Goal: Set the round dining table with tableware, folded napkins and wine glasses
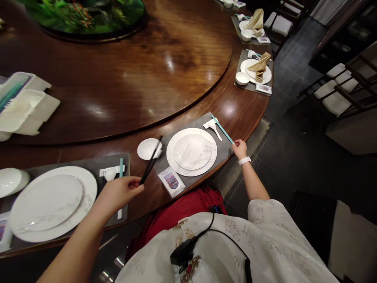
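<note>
My left hand is closed on a pair of black chopsticks that slant up over a small white bowl. My right hand, with a white wristband, pinches the near end of a teal chopstick lying on the right edge of a grey placemat. On that mat sit a large white plate with a smaller plate stacked on it, a white spoon on a rest and a packaged wipe.
A second setting with stacked white plates and a teal chopstick lies at the left. Two settings with folded tan napkins stand far right. White trays rest on the wooden turntable. Chairs line the right.
</note>
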Available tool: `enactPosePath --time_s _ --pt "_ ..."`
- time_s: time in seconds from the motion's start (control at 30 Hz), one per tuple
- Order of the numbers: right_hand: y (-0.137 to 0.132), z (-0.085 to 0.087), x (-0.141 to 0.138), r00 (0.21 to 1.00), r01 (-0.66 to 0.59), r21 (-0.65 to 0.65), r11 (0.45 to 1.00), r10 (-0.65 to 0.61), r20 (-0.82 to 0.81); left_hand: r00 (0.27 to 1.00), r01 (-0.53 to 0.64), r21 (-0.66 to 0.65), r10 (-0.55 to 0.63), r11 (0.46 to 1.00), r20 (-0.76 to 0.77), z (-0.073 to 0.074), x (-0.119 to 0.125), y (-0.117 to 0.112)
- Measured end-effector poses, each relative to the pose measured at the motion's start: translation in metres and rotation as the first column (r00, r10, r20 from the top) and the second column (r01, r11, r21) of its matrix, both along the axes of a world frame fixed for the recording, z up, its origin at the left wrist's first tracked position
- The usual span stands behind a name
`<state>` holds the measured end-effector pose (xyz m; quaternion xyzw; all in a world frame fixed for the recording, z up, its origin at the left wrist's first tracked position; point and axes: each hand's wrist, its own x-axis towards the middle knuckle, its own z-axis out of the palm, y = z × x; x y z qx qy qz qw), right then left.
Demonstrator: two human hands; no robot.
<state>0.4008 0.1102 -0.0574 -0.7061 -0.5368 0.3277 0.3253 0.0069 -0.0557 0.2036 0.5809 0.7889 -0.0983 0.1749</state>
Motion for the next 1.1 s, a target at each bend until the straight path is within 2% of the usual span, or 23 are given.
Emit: enactPosePath --time_s 0.07,0.1,0.13,0.17,0.23,0.3,0.33,0.37,0.4,0.47,0.57,0.63,0.73,0.77,0.83,0.9,0.97,1.03,1.1 --pt "-0.011 0.040 -0.017 0.990 -0.124 0.085 0.989 0.129 -0.053 0.992 0.124 -0.045 -0.123 0.991 0.026 0.000 0.018 0.013" --pt "-0.019 0.063 -0.027 0.966 -0.230 0.185 0.956 0.246 -0.073 0.983 0.184 -0.071 -0.181 0.980 0.041 0.000 0.028 0.020" --pt "-0.030 0.087 -0.038 0.925 -0.346 0.323 0.881 0.377 -0.040 0.971 0.234 -0.096 -0.228 0.967 0.075 0.000 0.039 0.027" --pt "-0.042 0.110 -0.049 0.865 -0.470 0.433 0.769 0.498 0.054 0.957 0.276 -0.124 -0.261 0.953 0.128 -0.001 0.049 0.032" --pt "-0.068 0.145 -0.070 0.689 -0.695 0.498 0.519 0.679 0.254 0.920 0.333 -0.212 -0.268 0.919 0.285 -0.004 0.068 0.039" --pt "-0.092 0.159 -0.087 0.476 -0.850 0.429 0.305 0.792 0.382 0.866 0.355 -0.337 -0.172 0.872 0.469 -0.007 0.082 0.040" --pt "-0.103 0.158 -0.093 0.382 -0.899 0.372 0.232 0.832 0.403 0.836 0.355 -0.405 -0.092 0.843 0.541 -0.009 0.085 0.039" --pt "-0.112 0.153 -0.098 0.309 -0.930 0.318 0.187 0.865 0.394 0.804 0.352 -0.463 -0.009 0.814 0.595 -0.011 0.087 0.037" --pt "-0.119 0.145 -0.102 0.263 -0.947 0.276 0.166 0.894 0.364 0.773 0.349 -0.504 0.062 0.790 0.632 -0.013 0.086 0.035" --pt "-0.129 0.126 -0.105 0.236 -0.955 0.241 0.172 0.934 0.268 0.715 0.358 -0.507 0.119 0.784 0.689 -0.016 0.081 0.033" --pt "-0.136 0.109 -0.101 0.244 -0.943 0.265 0.201 0.960 0.136 0.641 0.353 -0.413 0.105 0.840 0.760 -0.017 0.067 0.033" --pt "-0.136 0.107 -0.097 0.256 -0.937 0.266 0.228 0.964 0.075 0.626 0.303 -0.399 0.135 0.865 0.768 -0.015 0.059 0.035" --pt "-0.131 0.112 -0.094 0.305 -0.919 0.259 0.296 0.952 -0.004 0.611 0.177 -0.448 0.259 0.877 0.748 -0.010 0.050 0.038" --pt "-0.129 0.114 -0.093 0.326 -0.908 0.267 0.323 0.945 -0.031 0.582 0.114 -0.446 0.304 0.888 0.754 -0.009 0.048 0.038" --pt "-0.127 0.116 -0.095 0.384 -0.872 0.291 0.393 0.919 -0.089 0.467 -0.042 -0.390 0.364 0.920 0.806 -0.010 0.048 0.037" --pt "-0.127 0.118 -0.098 0.452 -0.821 0.310 0.479 0.878 -0.158 0.319 -0.163 -0.301 0.339 0.939 0.885 -0.016 0.053 0.034" --pt "-0.131 0.119 -0.103 0.514 -0.760 0.320 0.565 0.825 -0.236 0.211 -0.201 -0.226 0.267 0.953 0.940 -0.027 0.065 0.030" --pt "-0.135 0.120 -0.108 0.553 -0.693 0.333 0.639 0.768 -0.323 0.163 -0.218 -0.176 0.213 0.960 0.963 -0.041 0.079 0.027" --pt "-0.138 0.120 -0.110 0.536 -0.648 0.321 0.691 0.713 -0.452 0.147 -0.274 -0.142 0.188 0.951 0.971 -0.054 0.093 0.027"
